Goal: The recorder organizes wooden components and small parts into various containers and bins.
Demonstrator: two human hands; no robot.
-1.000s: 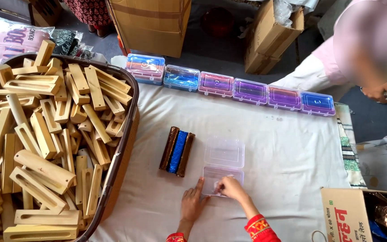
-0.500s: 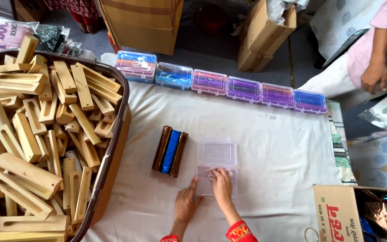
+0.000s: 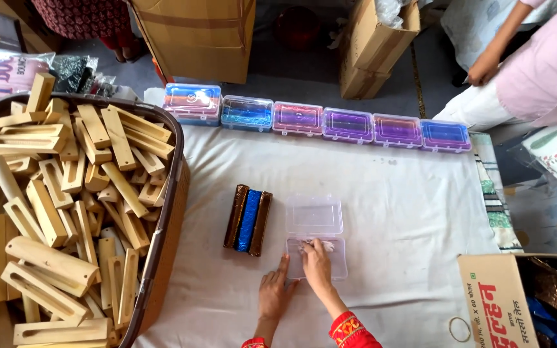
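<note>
The left hand (image 3: 274,293) lies flat and open on the white cloth (image 3: 407,212), holding nothing, just beside the open clear plastic box (image 3: 315,235). The right hand (image 3: 316,263) reaches into this box, its fingers on something small; whether it grips it I cannot tell. Left of the box stands a dark brown holder with blue bangles (image 3: 247,220). Farther away is a row of closed colourful boxes (image 3: 317,120).

Pretty bright, even daylight here, so the white cloth-covered table (image 3: 388,212) looks almost washed out and shadows stay soft and short. The clear plastic hinged box (image 3: 315,235) catches mild glare. Everything's a bit soft overall, with slight wide-angle stretch toward the edges.
</note>
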